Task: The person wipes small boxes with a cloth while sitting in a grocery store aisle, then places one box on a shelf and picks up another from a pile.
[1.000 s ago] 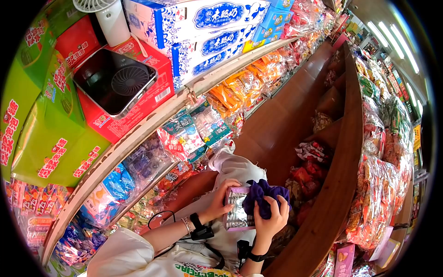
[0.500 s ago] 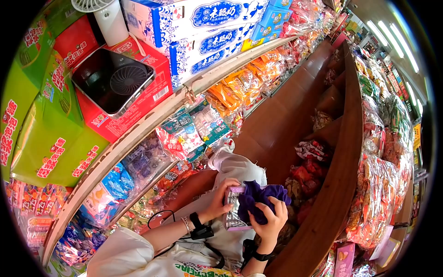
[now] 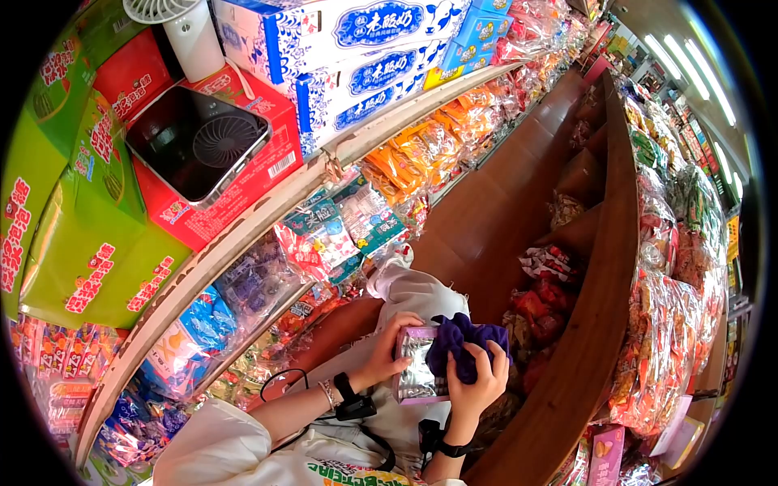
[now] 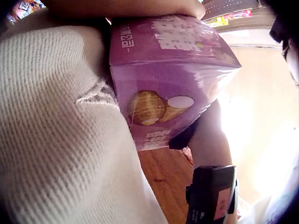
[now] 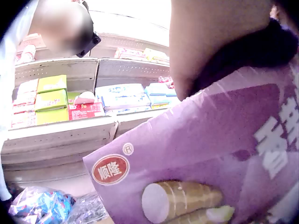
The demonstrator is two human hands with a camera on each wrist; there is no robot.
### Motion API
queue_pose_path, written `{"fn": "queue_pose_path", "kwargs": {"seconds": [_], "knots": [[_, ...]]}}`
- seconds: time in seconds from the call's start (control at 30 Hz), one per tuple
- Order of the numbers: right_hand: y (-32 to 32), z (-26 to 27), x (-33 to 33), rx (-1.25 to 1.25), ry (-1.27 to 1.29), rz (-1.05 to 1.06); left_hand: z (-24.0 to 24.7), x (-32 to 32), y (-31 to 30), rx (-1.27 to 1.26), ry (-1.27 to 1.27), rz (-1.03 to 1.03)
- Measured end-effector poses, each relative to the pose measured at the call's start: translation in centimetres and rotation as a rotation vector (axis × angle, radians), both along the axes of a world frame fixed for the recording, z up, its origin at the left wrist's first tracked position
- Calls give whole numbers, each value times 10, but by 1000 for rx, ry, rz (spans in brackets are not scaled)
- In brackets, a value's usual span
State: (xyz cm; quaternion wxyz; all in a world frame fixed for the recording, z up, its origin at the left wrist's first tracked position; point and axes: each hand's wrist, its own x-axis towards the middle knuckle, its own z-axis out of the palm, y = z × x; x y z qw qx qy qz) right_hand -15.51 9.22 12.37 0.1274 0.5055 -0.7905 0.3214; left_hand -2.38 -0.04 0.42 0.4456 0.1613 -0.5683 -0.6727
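One purple box (image 4: 161, 81) is held over the pale trousers (image 3: 417, 300): its side is gripped by the left hand (image 3: 386, 356) with curled fingers, and a dark purple cloth (image 3: 468, 330) is held to its other end by the right hand (image 3: 478, 381), the fingers bent and somewhat spread. For wiping, as this seems to be, the box is best kept steady and the cloth passed lightly, so that no wall is dented. Within the purple rim a silvery surface (image 3: 416, 362) is seen; wrapped contents or film, it cannot be told. Red packets (image 3: 539, 312) are kept near by in a wooden bin (image 3: 596, 324), while the contents of the green boxes (image 3: 105, 243) are hidden.
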Motion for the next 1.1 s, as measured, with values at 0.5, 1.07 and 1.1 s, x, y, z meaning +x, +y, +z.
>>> {"fn": "queue_pose_path", "kwargs": {"seconds": [0.5,1.07,1.1], "knots": [[8,7,-14,61,71,225,-1,1,0,-15,-4,13],[3,2,-2,34,24,89,-7,1,0,-7,-13,2],[2,1,-1,24,21,33,-7,0,0,-8,-2,3]]}}
